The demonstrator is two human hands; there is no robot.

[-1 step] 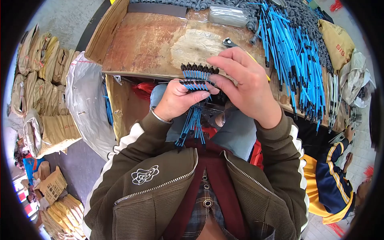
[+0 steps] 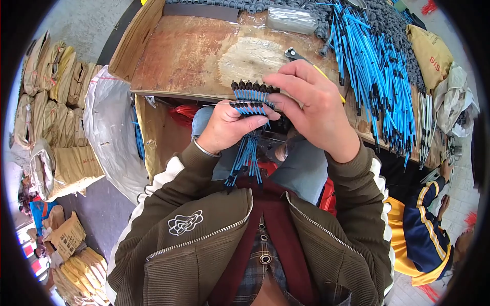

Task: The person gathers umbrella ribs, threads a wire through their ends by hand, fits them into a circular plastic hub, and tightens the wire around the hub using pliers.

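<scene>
A bundle of thin blue tubes (image 2: 249,95) with black end fittings is gripped in my left hand (image 2: 227,125), its thumb lying across them. Black tips stand in a neat row above the fingers, and a second row of black pieces sits lower, with a thin wire-like strand running along it. Below the hand, the loose tube ends fan out over my lap. My right hand (image 2: 316,107) is closed at the row's right end, thumb and forefinger around the last black fitting. Its grip there is partly hidden.
Pliers (image 2: 292,54) lie on the wooden bench (image 2: 178,56) beyond my right hand. More blue tubes (image 2: 377,76) are heaped at right, beside grey fittings (image 2: 388,23). A clear pack (image 2: 292,20) sits at the back. Sacks (image 2: 61,117) stand left; a co-worker's sleeve (image 2: 429,224) shows right.
</scene>
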